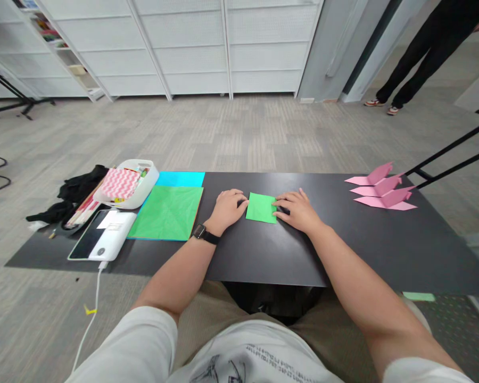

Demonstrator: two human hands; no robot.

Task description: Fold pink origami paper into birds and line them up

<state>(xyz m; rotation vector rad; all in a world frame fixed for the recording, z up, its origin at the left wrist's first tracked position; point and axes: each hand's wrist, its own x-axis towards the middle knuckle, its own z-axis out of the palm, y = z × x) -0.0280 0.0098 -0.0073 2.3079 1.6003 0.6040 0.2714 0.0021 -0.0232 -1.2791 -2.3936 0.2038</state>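
Note:
A small folded green paper (261,207) lies on the black table top (263,250) in front of me. My left hand (227,208), with a black watch on the wrist, rests at the paper's left edge, fingers curled and pressing on it. At the paper's right edge my right hand (298,209) lies with fingers bent, fingertips pressing the paper down. Neither hand lifts the paper off the table.
A stack of green and blue paper sheets (167,211) lies to the left. Beyond it are a white device with a cable (104,234), a white tray with patterned paper (127,183) and black cloth (77,186). Three pink folded figures (383,191) sit far right. A person's legs (419,53) stand at the back right.

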